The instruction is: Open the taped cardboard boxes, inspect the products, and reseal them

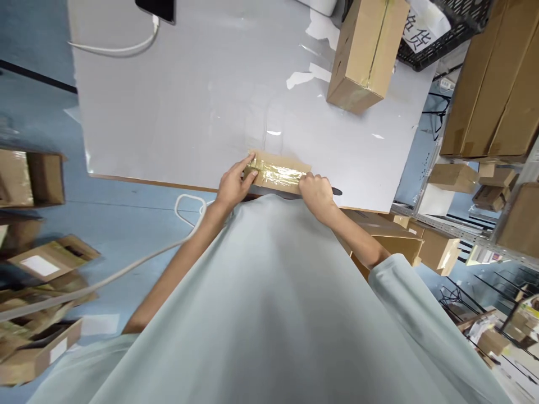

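A small cardboard box [281, 173] with shiny tape lies at the near edge of the white table [168, 112]. My left hand [233, 184] touches its left end, thumb and forefinger parted, other fingers hidden. My right hand [316, 193] curls tightly at its right end; I cannot tell what either grips. A larger taped carton [365, 59] stands toward the table's far right.

In the frame's middle, a little taped box [278, 170] is held by the left hand [233, 184] and touched by the right hand [316, 195].
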The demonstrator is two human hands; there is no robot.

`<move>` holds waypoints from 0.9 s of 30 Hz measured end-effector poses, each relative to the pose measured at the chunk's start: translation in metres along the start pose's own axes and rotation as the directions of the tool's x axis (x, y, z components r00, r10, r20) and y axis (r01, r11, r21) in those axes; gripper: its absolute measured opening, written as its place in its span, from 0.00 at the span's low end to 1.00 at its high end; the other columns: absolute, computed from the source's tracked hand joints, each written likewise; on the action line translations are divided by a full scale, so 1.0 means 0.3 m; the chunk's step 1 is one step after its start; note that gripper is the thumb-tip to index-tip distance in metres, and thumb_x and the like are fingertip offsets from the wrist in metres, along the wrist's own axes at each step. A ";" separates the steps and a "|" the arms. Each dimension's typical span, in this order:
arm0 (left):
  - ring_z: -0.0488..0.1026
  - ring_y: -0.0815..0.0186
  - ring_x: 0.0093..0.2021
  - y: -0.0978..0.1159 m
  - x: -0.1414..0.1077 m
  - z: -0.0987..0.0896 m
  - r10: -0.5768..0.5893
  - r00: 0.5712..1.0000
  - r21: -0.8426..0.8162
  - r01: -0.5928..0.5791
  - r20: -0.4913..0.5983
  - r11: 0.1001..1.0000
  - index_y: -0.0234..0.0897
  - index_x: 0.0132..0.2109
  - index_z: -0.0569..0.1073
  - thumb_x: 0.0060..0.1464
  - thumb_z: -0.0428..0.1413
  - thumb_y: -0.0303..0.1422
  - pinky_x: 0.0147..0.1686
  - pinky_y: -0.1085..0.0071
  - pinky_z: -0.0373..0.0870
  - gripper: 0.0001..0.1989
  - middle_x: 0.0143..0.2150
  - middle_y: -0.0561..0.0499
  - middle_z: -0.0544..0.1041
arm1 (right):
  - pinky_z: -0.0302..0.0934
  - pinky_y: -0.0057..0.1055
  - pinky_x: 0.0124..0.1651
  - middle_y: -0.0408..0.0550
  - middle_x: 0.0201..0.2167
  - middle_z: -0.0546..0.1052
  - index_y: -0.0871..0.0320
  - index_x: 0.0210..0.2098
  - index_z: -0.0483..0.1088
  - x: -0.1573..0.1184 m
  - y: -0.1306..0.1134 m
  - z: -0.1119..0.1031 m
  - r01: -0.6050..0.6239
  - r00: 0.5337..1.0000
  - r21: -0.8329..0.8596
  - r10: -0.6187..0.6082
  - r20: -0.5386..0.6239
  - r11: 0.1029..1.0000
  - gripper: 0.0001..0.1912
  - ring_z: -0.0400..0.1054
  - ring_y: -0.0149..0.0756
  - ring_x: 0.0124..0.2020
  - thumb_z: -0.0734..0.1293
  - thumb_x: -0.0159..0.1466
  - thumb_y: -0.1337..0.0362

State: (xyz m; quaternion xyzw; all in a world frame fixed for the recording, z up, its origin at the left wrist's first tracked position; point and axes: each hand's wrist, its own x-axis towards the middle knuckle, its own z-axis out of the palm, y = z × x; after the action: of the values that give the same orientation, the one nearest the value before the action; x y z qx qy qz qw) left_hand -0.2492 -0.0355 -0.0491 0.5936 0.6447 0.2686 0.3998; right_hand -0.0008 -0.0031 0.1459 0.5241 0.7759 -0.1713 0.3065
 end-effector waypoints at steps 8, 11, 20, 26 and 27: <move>0.77 0.45 0.70 0.023 0.009 0.030 0.064 0.997 0.020 -0.065 0.050 0.998 0.42 0.83 0.69 0.75 0.55 0.61 0.70 0.51 0.76 0.42 0.74 0.36 0.77 | 0.77 0.38 0.55 0.64 0.59 0.85 0.58 0.71 0.75 0.020 -0.048 -0.046 0.135 0.985 0.021 -0.132 -0.109 0.991 0.26 0.84 0.50 0.59 0.56 0.82 0.75; 0.76 0.45 0.71 0.013 0.012 0.033 0.056 0.997 -0.003 -0.056 0.053 0.998 0.42 0.83 0.69 0.69 0.60 0.64 0.71 0.52 0.74 0.47 0.74 0.37 0.77 | 0.76 0.37 0.56 0.62 0.61 0.85 0.55 0.70 0.75 0.122 -0.062 -0.003 0.211 0.975 0.025 -0.208 -0.082 0.977 0.23 0.84 0.48 0.58 0.57 0.84 0.71; 0.77 0.46 0.67 0.000 0.021 0.040 0.065 0.997 -0.040 -0.063 0.040 0.997 0.44 0.83 0.70 0.72 0.61 0.58 0.71 0.52 0.74 0.42 0.70 0.38 0.79 | 0.79 0.38 0.55 0.71 0.60 0.85 0.65 0.68 0.76 0.168 -0.193 0.044 0.057 0.992 0.002 -0.057 -0.109 0.998 0.24 0.85 0.51 0.60 0.54 0.83 0.74; 0.80 0.51 0.57 0.010 0.020 0.065 0.081 0.995 -0.036 -0.079 0.054 0.996 0.42 0.82 0.71 0.76 0.54 0.49 0.66 0.56 0.77 0.35 0.67 0.39 0.82 | 0.80 0.38 0.52 0.74 0.57 0.86 0.70 0.63 0.79 0.146 -0.202 0.042 0.001 0.994 -0.038 -0.005 -0.105 0.999 0.25 0.86 0.52 0.57 0.53 0.81 0.78; 0.79 0.51 0.56 0.015 0.021 0.072 0.087 0.994 -0.036 -0.085 0.062 0.996 0.42 0.82 0.71 0.75 0.54 0.47 0.65 0.55 0.77 0.35 0.67 0.39 0.82 | 0.80 0.38 0.52 0.74 0.57 0.86 0.70 0.62 0.79 0.143 -0.193 0.042 -0.002 0.995 -0.042 -0.002 -0.100 0.999 0.25 0.86 0.52 0.57 0.53 0.80 0.79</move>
State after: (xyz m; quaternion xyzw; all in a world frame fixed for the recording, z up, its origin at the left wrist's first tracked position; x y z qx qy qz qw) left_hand -0.2285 -0.0313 -0.0582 0.6223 0.6009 0.2775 0.4179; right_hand -0.0614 -0.0027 0.1050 0.5254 0.7938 -0.1284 0.2781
